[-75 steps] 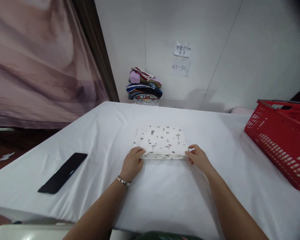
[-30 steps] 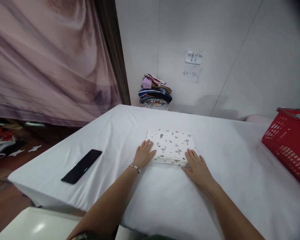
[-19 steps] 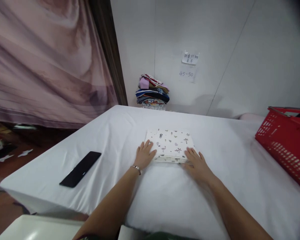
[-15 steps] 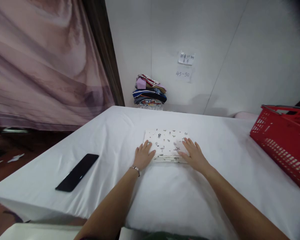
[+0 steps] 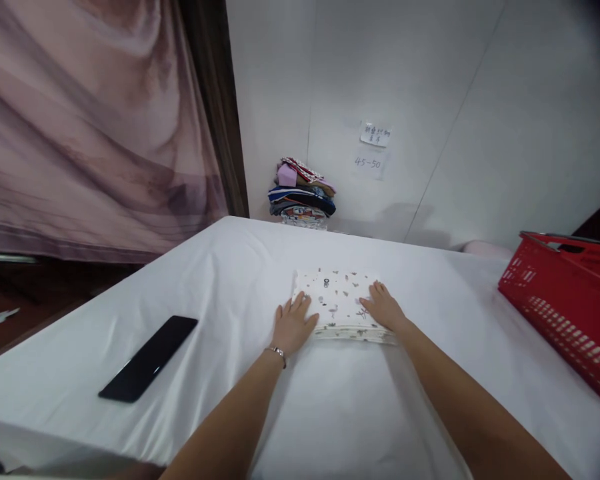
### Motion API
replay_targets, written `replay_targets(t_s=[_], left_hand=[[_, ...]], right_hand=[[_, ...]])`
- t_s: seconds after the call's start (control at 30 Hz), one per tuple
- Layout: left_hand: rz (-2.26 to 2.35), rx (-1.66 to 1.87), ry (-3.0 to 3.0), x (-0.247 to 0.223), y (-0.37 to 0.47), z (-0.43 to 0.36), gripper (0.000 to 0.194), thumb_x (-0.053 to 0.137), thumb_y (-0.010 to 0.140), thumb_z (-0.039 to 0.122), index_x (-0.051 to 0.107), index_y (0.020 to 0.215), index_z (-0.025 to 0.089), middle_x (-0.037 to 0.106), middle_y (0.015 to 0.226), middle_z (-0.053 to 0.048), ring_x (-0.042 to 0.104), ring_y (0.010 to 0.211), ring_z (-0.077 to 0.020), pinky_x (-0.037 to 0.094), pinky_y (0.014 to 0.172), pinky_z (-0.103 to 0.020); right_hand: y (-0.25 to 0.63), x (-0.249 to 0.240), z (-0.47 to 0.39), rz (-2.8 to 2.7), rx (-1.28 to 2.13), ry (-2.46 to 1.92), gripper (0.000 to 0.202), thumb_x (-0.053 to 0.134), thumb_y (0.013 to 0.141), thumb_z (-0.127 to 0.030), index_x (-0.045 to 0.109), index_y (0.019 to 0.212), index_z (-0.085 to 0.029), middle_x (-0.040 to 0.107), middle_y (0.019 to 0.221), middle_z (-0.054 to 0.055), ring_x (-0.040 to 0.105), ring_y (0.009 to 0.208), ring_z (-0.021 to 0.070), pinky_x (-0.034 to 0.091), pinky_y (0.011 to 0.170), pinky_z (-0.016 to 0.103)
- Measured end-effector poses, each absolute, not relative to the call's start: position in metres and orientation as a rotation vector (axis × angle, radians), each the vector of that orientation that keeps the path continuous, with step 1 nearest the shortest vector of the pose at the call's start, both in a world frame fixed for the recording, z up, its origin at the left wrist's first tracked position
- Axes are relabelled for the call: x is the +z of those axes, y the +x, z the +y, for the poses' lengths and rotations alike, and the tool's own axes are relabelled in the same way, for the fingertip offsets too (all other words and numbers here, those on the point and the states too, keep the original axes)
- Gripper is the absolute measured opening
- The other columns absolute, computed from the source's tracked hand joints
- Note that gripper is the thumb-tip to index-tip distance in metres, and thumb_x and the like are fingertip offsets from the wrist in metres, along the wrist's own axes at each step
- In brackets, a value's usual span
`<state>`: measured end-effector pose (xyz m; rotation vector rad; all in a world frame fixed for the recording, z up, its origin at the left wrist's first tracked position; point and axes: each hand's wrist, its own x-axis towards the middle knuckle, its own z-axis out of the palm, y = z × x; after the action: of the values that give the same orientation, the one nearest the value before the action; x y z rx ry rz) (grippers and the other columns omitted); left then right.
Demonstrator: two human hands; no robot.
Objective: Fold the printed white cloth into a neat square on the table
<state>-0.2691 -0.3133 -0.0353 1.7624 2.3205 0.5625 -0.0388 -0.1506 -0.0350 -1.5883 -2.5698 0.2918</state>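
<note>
A white cloth (image 5: 343,300) with small dark prints lies folded into a thick, flat rectangle on the table, its layered edge facing me. My left hand (image 5: 294,325) rests flat at its left side, fingers spread over the edge. On the right side, my right hand (image 5: 381,307) lies on the cloth with fingers stretched out. Neither hand grips anything. A bracelet (image 5: 277,353) circles my left wrist.
White fabric covers the table (image 5: 220,280). A black phone-like slab (image 5: 150,359) lies at the left, and a red plastic basket (image 5: 565,300) stands at the right. Behind the far edge is a stack of folded clothes (image 5: 303,193). A pinkish curtain (image 5: 90,133) hangs left.
The view has shifted slightly, so the table things appear lower. My right hand has turned a little inward on the cloth. The cloth stays folded.
</note>
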Motion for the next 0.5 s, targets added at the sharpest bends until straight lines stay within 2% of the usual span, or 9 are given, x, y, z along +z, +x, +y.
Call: replay_targets(t_s=[0.1, 0.17, 0.3, 0.43, 0.5], left_hand=[[2.309, 0.554, 1.741, -0.034, -0.268, -0.314, 0.053, 0.035, 0.086, 0.05, 0.038, 0.136, 0.03, 0.022, 0.15, 0.002, 0.023, 0.135, -0.0295, 0.015, 0.109, -0.052], [2.294, 0.559, 1.731, -0.033, -0.268, -0.315, 0.054, 0.036, 0.086, 0.05, 0.037, 0.136, 0.029, 0.021, 0.15, 0.001, 0.022, 0.135, -0.0291, 0.014, 0.109, -0.051], [2.254, 0.71, 1.683, -0.033, -0.268, -0.316, 0.057, 0.041, 0.085, 0.048, 0.034, 0.137, 0.026, 0.018, 0.151, -0.002, 0.025, 0.135, -0.0277, 0.014, 0.111, -0.05], [2.132, 1.06, 1.508, -0.033, -0.275, -0.313, 0.059, 0.045, 0.084, 0.047, 0.036, 0.136, 0.021, 0.013, 0.152, -0.006, 0.033, 0.131, -0.0226, 0.029, 0.107, -0.035], [2.091, 1.206, 1.325, -0.032, -0.281, -0.31, 0.057, 0.045, 0.084, 0.045, 0.036, 0.135, 0.019, 0.018, 0.151, -0.007, 0.039, 0.127, -0.0207, 0.037, 0.1, -0.029]], right_hand=[[-0.038, -0.032, -0.149, -2.537, 0.382, -1.566, 0.066, 0.04, 0.086, -0.049, 0.034, 0.137, -0.008, 0.018, 0.15, 0.015, 0.008, 0.139, 0.0267, 0.018, 0.11, 0.038], [-0.034, -0.03, -0.147, -2.384, 0.538, -1.571, 0.066, 0.044, 0.084, -0.048, 0.037, 0.137, -0.01, 0.02, 0.15, 0.013, 0.013, 0.138, 0.0253, 0.018, 0.111, 0.036], [-0.017, -0.027, -0.146, -1.856, 0.876, -1.698, 0.066, 0.047, 0.082, -0.048, 0.035, 0.139, -0.017, 0.039, 0.142, 0.01, 0.04, 0.127, 0.0244, 0.035, 0.102, 0.034], [0.001, -0.02, -0.152, -1.713, 1.022, -1.751, 0.07, 0.054, 0.08, -0.042, 0.033, 0.139, -0.01, 0.05, 0.132, 0.015, 0.055, 0.112, 0.022, 0.047, 0.087, 0.026], [0.005, -0.015, -0.155, -1.647, 1.118, -1.779, 0.072, 0.056, 0.078, -0.043, 0.034, 0.139, -0.011, 0.051, 0.131, 0.016, 0.057, 0.109, 0.022, 0.05, 0.08, 0.026]])
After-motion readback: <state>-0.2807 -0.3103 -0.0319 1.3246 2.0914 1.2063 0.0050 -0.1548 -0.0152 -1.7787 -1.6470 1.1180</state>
